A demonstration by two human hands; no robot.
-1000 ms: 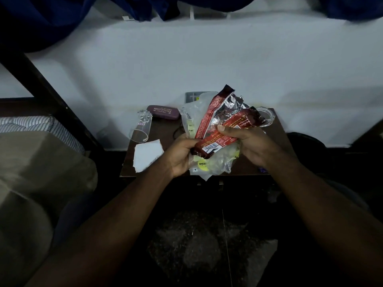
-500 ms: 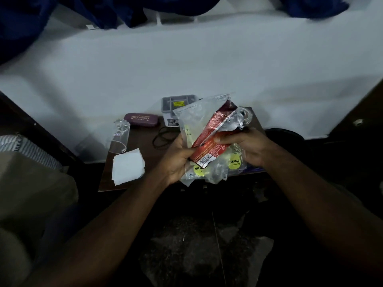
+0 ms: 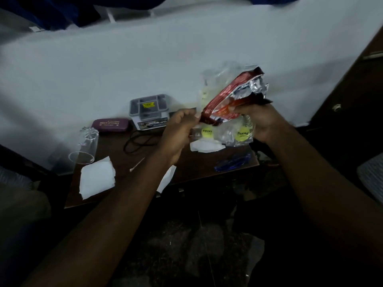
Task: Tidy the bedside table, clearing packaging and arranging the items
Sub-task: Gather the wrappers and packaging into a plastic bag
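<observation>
Above the brown bedside table [image 3: 186, 170] I hold a bundle of packaging. My right hand [image 3: 261, 121] grips a red and silver foil wrapper [image 3: 230, 98] together with a clear plastic bag with yellow stickers [image 3: 234, 133]. My left hand [image 3: 178, 129] pinches the lower left end of the wrapper and the bag's edge. The bundle is lifted off the table top.
On the table lie a clear glass on its side [image 3: 85, 146], a white tissue [image 3: 97, 177], a maroon case [image 3: 110, 125], a grey box [image 3: 149, 111], a black cord [image 3: 138, 141], another white paper [image 3: 205, 146] and a blue pen [image 3: 234, 162]. A white wall stands behind.
Both hands have lifted the bundle up and to the right, off the table. A white paper and a blue pen beneath it have come into view.
</observation>
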